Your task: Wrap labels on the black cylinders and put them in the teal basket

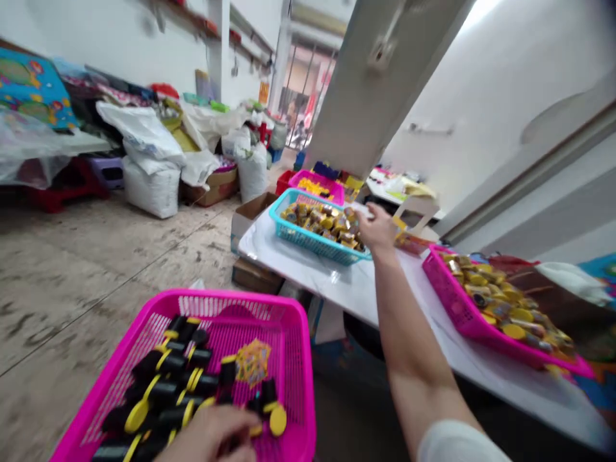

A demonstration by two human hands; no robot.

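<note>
In the pink basket (pixel 301 321) close to me lie several black cylinders with yellow caps (pixel 168 391) and a small pile of printed orange-yellow labels (pixel 253 361). My left hand (pixel 216 434) is low over this basket, its fingers curled; what they hold, if anything, is hidden. My right arm reaches across to the white table. There my right hand (pixel 378 229) is at the right end of a light-blue basket (pixel 315 244) full of small gold-and-yellow wrapped cylinders (pixel 327 221). Its thumb and forefinger look apart, with nothing visible between them, though the hand is slightly blurred.
On the right of the white table (pixel 337 289) stands another pink basket (pixel 462 314) heaped with yellow-capped cylinders. Behind the blue basket, a pink tray (pixel 337 192) holds small yellow pieces. A pillar (pixel 370 96) rises beyond. White sacks (pixel 149 173) and cardboard boxes (pixel 221 187) line the left.
</note>
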